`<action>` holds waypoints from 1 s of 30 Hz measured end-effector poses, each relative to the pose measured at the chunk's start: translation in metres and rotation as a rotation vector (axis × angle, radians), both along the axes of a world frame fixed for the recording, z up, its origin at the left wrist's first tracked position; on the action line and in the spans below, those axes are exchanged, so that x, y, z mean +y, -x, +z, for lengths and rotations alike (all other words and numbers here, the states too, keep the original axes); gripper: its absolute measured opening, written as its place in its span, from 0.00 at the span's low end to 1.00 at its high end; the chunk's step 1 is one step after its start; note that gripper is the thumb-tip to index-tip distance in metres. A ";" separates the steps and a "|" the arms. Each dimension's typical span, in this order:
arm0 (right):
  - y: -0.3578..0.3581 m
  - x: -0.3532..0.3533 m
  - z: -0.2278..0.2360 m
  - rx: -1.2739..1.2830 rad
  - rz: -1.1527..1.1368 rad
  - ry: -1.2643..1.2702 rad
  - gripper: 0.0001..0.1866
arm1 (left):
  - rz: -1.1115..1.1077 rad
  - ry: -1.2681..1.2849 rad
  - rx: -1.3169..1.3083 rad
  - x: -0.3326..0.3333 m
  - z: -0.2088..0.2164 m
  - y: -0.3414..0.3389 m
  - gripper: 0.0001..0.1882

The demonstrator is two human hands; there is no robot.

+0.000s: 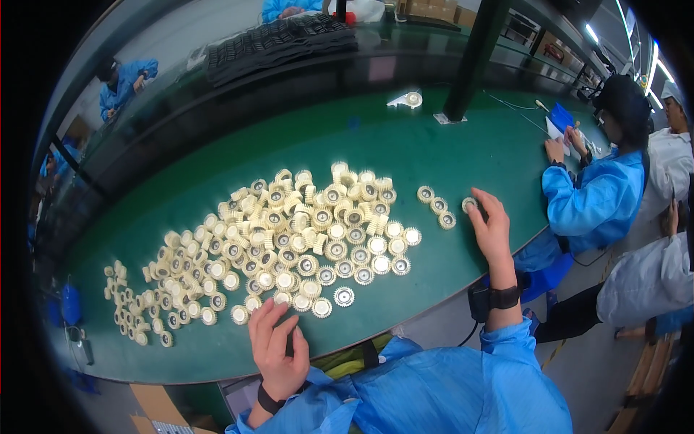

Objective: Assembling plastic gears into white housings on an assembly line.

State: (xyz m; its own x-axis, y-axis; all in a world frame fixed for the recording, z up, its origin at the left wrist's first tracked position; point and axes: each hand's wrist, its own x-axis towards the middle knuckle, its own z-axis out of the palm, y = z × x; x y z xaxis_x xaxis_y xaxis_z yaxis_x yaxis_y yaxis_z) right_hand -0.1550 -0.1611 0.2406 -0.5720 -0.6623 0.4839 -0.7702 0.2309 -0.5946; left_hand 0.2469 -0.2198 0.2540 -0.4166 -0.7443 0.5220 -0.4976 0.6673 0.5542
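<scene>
Cream toothed plastic wheels (289, 239) heaped; green surface (405, 145) bare beyond.
Right hand (493, 230) pinches one wheel (468, 205); empty left hand (280, 356) spreads over the near edge, perhaps touching others.

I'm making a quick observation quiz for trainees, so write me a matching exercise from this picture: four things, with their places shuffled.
Things
1. Left hand
2. Right hand
3. Slanting row of three round cream toothed wheels
4. White part with a round head

Places
A. On the green tabletop, near the foot of the black upright post
B. At the near edge of the large heap of cream toothed wheels
C. At a single cream toothed wheel, away from the heap
D. Between the heap and the single wheel

Pairs: 1-B, 2-C, 3-D, 4-A
</scene>
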 end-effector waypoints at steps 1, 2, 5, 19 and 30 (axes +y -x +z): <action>-0.004 0.001 0.001 -0.001 0.000 0.001 0.19 | 0.000 0.001 -0.001 0.000 0.000 0.000 0.11; -0.010 0.002 0.003 0.044 0.012 -0.005 0.24 | 0.000 -0.001 0.003 0.000 0.000 0.000 0.11; -0.031 0.005 0.015 0.119 0.071 -0.070 0.33 | -0.004 -0.003 0.004 0.000 0.000 0.000 0.11; -0.018 -0.007 -0.013 0.330 -0.020 -0.370 0.29 | -0.023 0.008 0.041 -0.003 -0.002 -0.001 0.10; -0.039 -0.058 0.008 0.440 0.231 -0.524 0.27 | -0.039 0.009 0.071 -0.006 -0.008 -0.004 0.09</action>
State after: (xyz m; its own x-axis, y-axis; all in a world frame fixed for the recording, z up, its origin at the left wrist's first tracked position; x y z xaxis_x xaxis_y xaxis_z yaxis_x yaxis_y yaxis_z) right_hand -0.1164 -0.2189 0.2485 -0.2143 -0.9510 0.2230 -0.9765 0.2027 -0.0736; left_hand 0.2513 -0.2253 0.2457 -0.4072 -0.7234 0.5576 -0.4305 0.6905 0.5813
